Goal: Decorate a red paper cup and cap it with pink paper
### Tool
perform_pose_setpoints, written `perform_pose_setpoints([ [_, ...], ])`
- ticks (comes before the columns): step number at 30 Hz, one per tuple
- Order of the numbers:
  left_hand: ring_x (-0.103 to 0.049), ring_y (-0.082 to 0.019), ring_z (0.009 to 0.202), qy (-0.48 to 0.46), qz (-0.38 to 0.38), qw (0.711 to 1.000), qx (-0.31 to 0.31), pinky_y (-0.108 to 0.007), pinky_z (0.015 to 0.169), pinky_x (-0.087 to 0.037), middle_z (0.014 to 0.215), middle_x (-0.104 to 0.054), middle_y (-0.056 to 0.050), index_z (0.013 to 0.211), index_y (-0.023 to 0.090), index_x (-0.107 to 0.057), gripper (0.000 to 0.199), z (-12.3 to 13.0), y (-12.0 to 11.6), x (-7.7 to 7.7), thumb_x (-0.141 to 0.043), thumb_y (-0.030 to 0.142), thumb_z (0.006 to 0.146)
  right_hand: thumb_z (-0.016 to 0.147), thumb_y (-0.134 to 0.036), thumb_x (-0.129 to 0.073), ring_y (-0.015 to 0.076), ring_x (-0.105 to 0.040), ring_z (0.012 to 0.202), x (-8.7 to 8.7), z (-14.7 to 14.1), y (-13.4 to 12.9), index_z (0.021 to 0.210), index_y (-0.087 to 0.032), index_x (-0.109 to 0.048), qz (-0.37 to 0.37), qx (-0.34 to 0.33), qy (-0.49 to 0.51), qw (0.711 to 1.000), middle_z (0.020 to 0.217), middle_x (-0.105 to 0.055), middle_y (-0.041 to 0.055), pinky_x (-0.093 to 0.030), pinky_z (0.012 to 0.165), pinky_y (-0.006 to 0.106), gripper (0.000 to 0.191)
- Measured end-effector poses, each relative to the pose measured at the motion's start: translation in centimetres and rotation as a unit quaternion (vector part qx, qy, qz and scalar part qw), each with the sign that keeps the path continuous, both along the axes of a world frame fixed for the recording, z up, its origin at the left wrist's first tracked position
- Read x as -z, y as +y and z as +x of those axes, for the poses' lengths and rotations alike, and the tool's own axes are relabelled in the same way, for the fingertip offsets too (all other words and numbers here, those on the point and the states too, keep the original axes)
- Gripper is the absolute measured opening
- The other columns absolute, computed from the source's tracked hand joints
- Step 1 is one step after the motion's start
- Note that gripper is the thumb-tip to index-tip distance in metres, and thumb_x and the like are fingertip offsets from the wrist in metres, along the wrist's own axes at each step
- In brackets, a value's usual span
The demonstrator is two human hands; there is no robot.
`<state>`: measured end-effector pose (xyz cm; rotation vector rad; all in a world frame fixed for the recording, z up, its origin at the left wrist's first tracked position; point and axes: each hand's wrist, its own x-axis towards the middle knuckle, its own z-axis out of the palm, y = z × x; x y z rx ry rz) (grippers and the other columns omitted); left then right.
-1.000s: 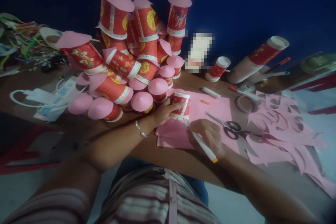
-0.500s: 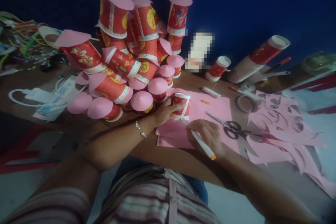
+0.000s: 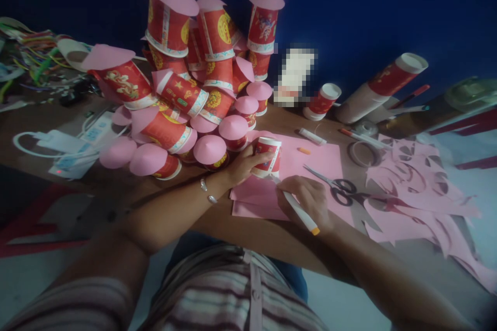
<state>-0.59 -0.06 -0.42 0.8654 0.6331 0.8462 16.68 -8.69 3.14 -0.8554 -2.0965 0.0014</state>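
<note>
My left hand (image 3: 246,164) wraps round a red paper cup (image 3: 268,158) with a white rim, keeping it on the pink paper sheets (image 3: 252,194). My right hand (image 3: 305,196) grips a white marker pen (image 3: 300,212) with an orange end. The pen's tip points at the lower rim of the cup and seems to touch it. An orange pen cap (image 3: 304,150) lies on the pink paper beyond my right hand. Scissors (image 3: 337,186) with dark handles rest just to the right of that hand.
Many red cups with pink cone tops (image 3: 166,20) are piled at the back left. Pink paper offcuts (image 3: 419,191) spread over the right side, near a tape roll (image 3: 364,152). A glue stick (image 3: 312,136), a small red cup (image 3: 323,102) and a power strip (image 3: 83,145) also lie about.
Almost nothing differs. My right hand and the marker pen have shifted very slightly by the cup's rim, while my left hand keeps the cup in place.
</note>
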Motion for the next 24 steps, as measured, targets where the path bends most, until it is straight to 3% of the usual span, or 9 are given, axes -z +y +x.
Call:
perform_pose_setpoints([
  [24,-0.071,-0.023,0.094,-0.018,-0.006,1.0,0.0,-0.036,0.087,-0.055,0.106,-0.074,-0.011,0.112,0.016,-0.068,0.043,-0.04,0.05,-0.21,-0.082,0.035,0.076,0.091,-0.005,-0.063,0.0135,-0.067,0.065,0.46,0.03,-0.12,0.103,-0.018,-0.058,-0.004,0.001,0.0,1.0,0.078,-0.07,0.0022,-0.053,0.057,0.025,0.018],
])
